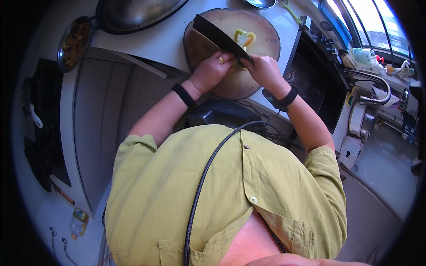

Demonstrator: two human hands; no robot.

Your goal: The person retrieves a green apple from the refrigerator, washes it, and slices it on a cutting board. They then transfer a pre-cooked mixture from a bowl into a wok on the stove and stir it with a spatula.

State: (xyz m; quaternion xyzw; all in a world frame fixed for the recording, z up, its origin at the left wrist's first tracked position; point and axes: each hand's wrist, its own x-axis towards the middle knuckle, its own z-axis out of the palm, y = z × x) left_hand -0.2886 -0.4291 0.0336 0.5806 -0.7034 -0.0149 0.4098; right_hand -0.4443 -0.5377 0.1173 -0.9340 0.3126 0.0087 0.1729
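Note:
A round wooden chopping board (206, 30) lies on the white counter in front of me. My right hand (266, 69) grips a dark-bladed cleaver (221, 36), whose blade slants across the board toward the upper left. Close against the near side of the blade, my left hand (214, 68) has its fingers curled on a small green vegetable piece (235, 64), mostly hidden by fingers and blade. Beyond the blade sits a cut vegetable piece (245, 38), pale green outside and orange inside, possibly tomato or pepper.
Right of the board is a dark sink (313, 79) with a curved faucet (382, 89). A large wok (136, 13) and an oval dish of food (75, 45) stand at upper left. A metal bowl (261, 2) is behind the board. A black cable (199, 193) crosses my shirt.

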